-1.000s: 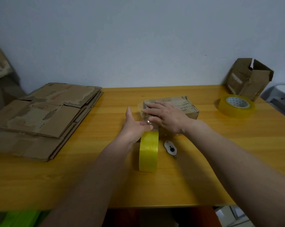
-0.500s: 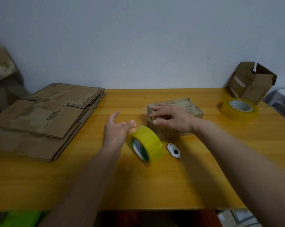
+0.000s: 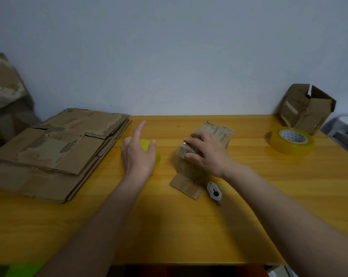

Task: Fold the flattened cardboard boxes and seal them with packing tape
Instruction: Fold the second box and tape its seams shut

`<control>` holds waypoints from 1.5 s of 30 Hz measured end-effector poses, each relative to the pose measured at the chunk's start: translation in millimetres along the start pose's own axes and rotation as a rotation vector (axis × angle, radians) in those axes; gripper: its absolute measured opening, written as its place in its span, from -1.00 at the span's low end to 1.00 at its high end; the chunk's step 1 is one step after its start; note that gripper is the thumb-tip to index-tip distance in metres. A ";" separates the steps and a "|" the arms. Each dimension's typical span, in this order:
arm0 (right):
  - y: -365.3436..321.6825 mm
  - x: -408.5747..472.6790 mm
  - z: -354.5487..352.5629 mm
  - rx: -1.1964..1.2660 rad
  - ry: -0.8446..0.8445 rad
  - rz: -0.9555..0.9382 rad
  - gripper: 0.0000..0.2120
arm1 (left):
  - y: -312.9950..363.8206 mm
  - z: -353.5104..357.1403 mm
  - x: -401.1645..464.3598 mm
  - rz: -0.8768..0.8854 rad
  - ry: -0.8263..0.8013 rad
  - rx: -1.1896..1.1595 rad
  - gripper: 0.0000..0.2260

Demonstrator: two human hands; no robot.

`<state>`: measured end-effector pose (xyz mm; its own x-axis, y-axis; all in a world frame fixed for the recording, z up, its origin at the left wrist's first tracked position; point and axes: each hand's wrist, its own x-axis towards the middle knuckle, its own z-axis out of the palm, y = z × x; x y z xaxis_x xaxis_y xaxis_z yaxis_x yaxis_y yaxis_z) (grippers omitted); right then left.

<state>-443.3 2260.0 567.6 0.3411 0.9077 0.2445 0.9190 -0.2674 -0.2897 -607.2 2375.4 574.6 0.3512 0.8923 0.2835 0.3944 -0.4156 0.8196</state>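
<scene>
Since half a second ago the left hand (image 3: 138, 154) has carried the tape roll (image 3: 152, 151) leftward, away from the box (image 3: 204, 150), and the box has turned so that one loose flap (image 3: 186, 186) now lies flat on the table (image 3: 169, 226) towards the viewer.

Nearest on the table, a small white cutter (image 3: 214, 192) lies just beside that flap, at its right corner. Behind it the right hand (image 3: 208, 153) lies on top of the box, fingers spread and fairly straight, pressing down on its near end. To the left, well apart from the box, the left hand covers most of the yellow-green roll; its forefinger points up and away, the other fingers lie over the blurred roll, and whether they grip it I cannot tell.

Further left, a stack of flat boxes (image 3: 55, 148) rests on the table's left side. Far right, a second roll (image 3: 291, 140) lies flat, and behind it an open box (image 3: 306, 108) stands against the wall (image 3: 169, 56).
</scene>
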 end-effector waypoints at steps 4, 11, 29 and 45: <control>9.1 1.5 -2.9 0.043 -0.108 -0.095 -0.57 | 2.1 11.8 -3.4 0.041 -0.115 0.161 -0.56; 18.8 -1.6 -2.3 0.134 -0.066 -0.095 -0.41 | -3.7 25.7 -4.2 0.226 -0.399 0.107 -0.70; 30.7 1.2 -7.6 0.002 -0.090 -0.061 -0.14 | -28.0 33.0 7.2 0.476 -0.457 0.206 -0.29; -48.6 11.7 24.2 -0.466 0.055 0.270 -0.13 | -35.2 28.8 16.4 0.493 -0.491 0.171 -0.27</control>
<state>-488.7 2291.4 562.2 0.5758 0.7719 0.2696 0.7832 -0.6154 0.0889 -590.8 2399.6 536.1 0.8488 0.4275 0.3111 0.2042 -0.8077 0.5530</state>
